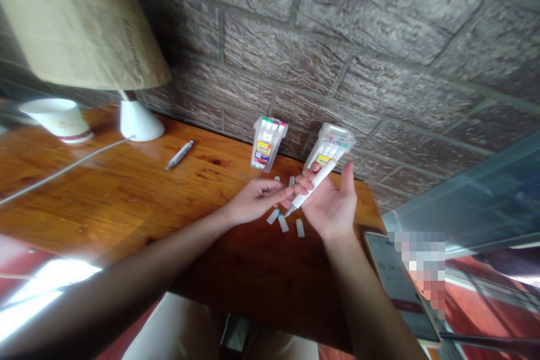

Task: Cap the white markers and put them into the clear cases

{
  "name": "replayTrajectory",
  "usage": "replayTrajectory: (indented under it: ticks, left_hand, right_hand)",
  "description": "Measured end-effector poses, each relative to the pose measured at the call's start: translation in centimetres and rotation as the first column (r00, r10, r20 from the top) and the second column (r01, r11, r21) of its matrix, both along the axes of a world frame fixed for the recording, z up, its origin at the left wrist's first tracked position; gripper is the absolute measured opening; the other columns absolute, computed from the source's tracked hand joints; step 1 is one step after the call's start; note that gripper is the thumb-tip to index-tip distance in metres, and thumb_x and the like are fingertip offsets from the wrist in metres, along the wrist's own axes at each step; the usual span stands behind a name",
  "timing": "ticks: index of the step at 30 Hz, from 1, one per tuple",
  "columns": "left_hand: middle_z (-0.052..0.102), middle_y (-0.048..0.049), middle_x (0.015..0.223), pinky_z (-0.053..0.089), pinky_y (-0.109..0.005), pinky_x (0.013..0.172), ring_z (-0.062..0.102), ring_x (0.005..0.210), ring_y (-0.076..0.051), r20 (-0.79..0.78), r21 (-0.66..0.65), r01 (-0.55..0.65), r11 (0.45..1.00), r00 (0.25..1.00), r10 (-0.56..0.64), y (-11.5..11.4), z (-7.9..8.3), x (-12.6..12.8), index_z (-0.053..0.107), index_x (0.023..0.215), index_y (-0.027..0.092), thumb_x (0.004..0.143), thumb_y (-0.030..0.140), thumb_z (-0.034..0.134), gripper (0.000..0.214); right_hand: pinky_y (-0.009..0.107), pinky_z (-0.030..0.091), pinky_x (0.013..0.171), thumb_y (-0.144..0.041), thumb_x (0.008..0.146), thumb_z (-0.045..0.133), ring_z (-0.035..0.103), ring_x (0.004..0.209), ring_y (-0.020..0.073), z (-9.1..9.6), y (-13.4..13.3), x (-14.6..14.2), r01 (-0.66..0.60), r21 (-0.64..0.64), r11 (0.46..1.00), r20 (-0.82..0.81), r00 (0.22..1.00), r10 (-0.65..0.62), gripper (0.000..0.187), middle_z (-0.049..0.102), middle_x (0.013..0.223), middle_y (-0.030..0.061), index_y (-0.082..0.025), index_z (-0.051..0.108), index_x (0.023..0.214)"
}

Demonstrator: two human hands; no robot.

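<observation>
My right hand (pixel 331 211) is turned palm up, its fingers curled around a white marker (pixel 314 184). The marker slants down to the left, and its uncapped tip points at the tabletop. Close to it, my left hand (pixel 255 201) has thumb and fingers pressed together by the right fingertips; whatever they hold, if anything, is hidden. Several loose marker caps lie below and behind the hands, among them a blue-ended cap (pixel 273 216) and a yellow-ended cap (pixel 300 228). Behind my right hand stands a clear marker case (pixel 336 134), partly covered by the fingers.
Another clear case (pixel 265 146) with markers stands near the brick wall (pixel 270 45). A grey marker (pixel 180 155) lies on the wooden table (pixel 202 191). At left are a lamp (pixel 137 120) with its cord and a paper cup (pixel 59 118). A phone (pixel 399 281) lies by the right edge.
</observation>
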State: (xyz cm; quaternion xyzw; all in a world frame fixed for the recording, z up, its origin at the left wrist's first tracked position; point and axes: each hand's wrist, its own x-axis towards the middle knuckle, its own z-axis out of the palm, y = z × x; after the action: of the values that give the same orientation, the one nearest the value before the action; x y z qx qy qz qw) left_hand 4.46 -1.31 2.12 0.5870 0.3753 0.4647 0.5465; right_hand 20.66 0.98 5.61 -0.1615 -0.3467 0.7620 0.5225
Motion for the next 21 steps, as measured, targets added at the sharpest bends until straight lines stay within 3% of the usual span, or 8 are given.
replayTrajectory:
  ticks: [3, 10, 13, 21]
  left_hand:
    - [0.077, -0.0055, 0.081, 0.054, -0.027, 0.074, 0.071, 0.076, -0.017, -0.01, 0.013, -0.035, 0.999, 0.999, 0.035, 0.1, -0.2, 0.0, 0.074, 0.084, 0.014, 0.08, 0.06, 0.068, 0.047]
    - [0.078, -0.0084, 0.083, 0.051, -0.027, 0.074, 0.069, 0.078, -0.017, -0.066, 0.053, -0.214, 0.975, 0.974, 0.218, 0.5, -0.2, -0.5, 0.073, 0.081, 0.014, 0.083, 0.06, 0.064, 0.047]
    - [0.077, -0.0081, 0.081, 0.05, -0.027, 0.073, 0.068, 0.076, -0.017, -0.057, 0.059, -0.242, 0.969, 0.968, 0.245, 0.6, -0.1, -0.6, 0.072, 0.079, 0.014, 0.083, 0.061, 0.063, 0.048]
    - [0.075, -0.0069, 0.075, 0.049, -0.027, 0.071, 0.066, 0.071, -0.016, -0.042, 0.044, -0.243, 0.969, 0.969, 0.245, 0.6, -0.3, -0.4, 0.071, 0.079, 0.014, 0.084, 0.06, 0.062, 0.047]
  right_hand:
    - [0.031, 0.041, 0.054, -0.08, 0.084, 0.039, 0.032, 0.055, 0.0144, -0.1, 0.0, 0.3, -0.007, 0.004, 1.0, -0.007, 1.0, 0.007, 0.06, 0.031, 0.058, -0.0037, -0.023, 0.054, 0.071]
    - [0.023, 0.027, 0.042, -0.066, 0.087, 0.05, 0.011, 0.044, 0.0102, 0.2, 0.0, 1.1, -0.038, -0.025, 0.999, -0.008, 0.999, 0.038, 0.047, 0.015, 0.046, -0.0103, -0.023, 0.048, 0.068]
    - [0.021, 0.022, 0.04, -0.063, 0.084, 0.052, 0.006, 0.042, 0.0089, 0.3, -0.2, 1.1, -0.043, -0.064, 0.997, -0.025, 0.999, 0.042, 0.043, 0.014, 0.042, -0.0124, -0.023, 0.048, 0.069]
    - [0.021, 0.025, 0.038, -0.061, 0.079, 0.054, 0.005, 0.038, 0.0085, 0.6, -0.9, 0.7, -0.143, -0.065, 0.988, 0.028, 0.989, 0.145, 0.039, 0.013, 0.04, -0.0137, -0.025, 0.045, 0.069]
